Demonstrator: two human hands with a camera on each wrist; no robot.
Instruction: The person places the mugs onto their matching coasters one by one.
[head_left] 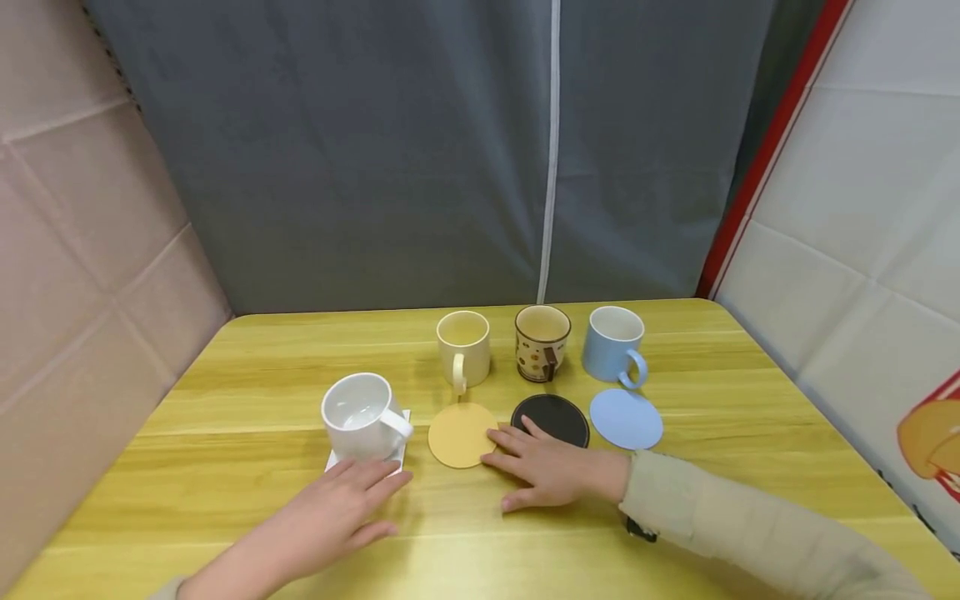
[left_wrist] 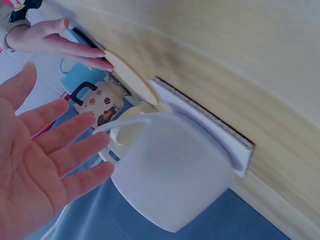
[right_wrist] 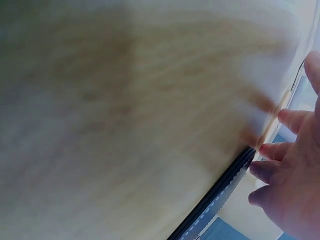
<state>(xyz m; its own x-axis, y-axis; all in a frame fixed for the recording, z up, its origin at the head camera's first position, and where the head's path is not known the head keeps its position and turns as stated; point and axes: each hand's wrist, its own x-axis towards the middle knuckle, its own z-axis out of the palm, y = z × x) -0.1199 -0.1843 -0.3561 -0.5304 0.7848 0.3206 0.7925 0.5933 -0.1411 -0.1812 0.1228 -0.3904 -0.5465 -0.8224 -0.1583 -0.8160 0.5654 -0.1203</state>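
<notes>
A white mug [head_left: 356,429] stands on a square white coaster [head_left: 400,454], its handle pointing right and toward me. My left hand [head_left: 330,518] is just in front of this mug with fingers spread; in the left wrist view the palm shows bare and a gap separates the fingertips from the white mug [left_wrist: 172,170]. Palm down, my right hand [head_left: 553,471] reaches left with straight fingers. Its fingertips are right at the edge of a round yellow coaster [head_left: 457,437]. The hand overlaps the near side of a round black coaster [head_left: 558,417].
Behind the coasters stand a cream mug [head_left: 474,360], a patterned brown-handled mug [head_left: 531,356] and a light blue mug [head_left: 602,350]. A round blue coaster [head_left: 626,419] lies before the blue one. A grey curtain [head_left: 375,167] hangs behind the wooden table [head_left: 247,400].
</notes>
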